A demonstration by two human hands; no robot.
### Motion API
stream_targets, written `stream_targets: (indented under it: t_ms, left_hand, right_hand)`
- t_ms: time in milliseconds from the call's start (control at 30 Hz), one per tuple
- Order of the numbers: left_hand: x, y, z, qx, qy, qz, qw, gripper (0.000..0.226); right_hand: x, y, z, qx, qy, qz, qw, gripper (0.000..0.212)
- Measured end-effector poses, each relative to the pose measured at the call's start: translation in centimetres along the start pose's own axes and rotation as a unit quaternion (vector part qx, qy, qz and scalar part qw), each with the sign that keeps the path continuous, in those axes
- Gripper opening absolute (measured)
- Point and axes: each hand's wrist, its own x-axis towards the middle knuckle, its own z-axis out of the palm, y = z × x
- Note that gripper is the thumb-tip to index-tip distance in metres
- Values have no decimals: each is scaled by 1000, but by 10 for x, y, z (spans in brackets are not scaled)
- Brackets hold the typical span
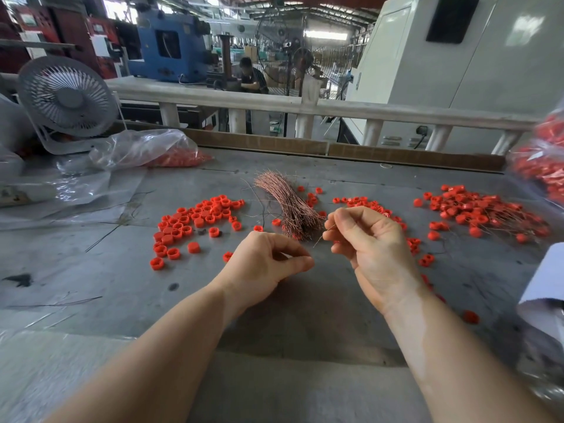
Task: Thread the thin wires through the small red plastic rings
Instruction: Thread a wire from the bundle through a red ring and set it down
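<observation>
A bundle of thin copper wires (288, 203) lies on the grey table (122, 285) at its middle. Loose red plastic rings (195, 219) are scattered to the left of it. A pile of red rings with wires through them (482, 210) lies at the right. My right hand (370, 248) pinches a single thin wire (323, 235) just in front of the bundle. My left hand (268, 264) hovers beside it with fingers curled and thumb against fingertips; I cannot see anything between them.
A grey desk fan (65, 97) stands at the back left, beside a clear bag of red rings (158, 151). Another bag of red rings (543, 160) hangs at the right edge. Stray wires lie on the table's left. A white railing (274, 102) runs behind.
</observation>
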Motion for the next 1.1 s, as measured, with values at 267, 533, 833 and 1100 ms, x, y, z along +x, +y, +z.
stream_targets:
  t_ms: [267, 533, 833, 1100]
  left_hand:
    - [3, -4, 0, -103, 83, -61, 989, 16]
    - [11, -10, -8, -334, 175, -126, 918, 12]
    - [13, -9, -18, -464, 250, -133, 839, 15]
    - [13, -11, -18, -479, 242, -136, 833, 16]
  right_hand:
    - [2, -3, -1, 3, 60, 37, 998, 11]
    - [2, -2, -2, -15, 51, 76, 996, 15]
    - [2, 4, -5, -109, 53, 57, 991, 13]
    - [4, 17, -4, -335, 27, -20, 942, 23]
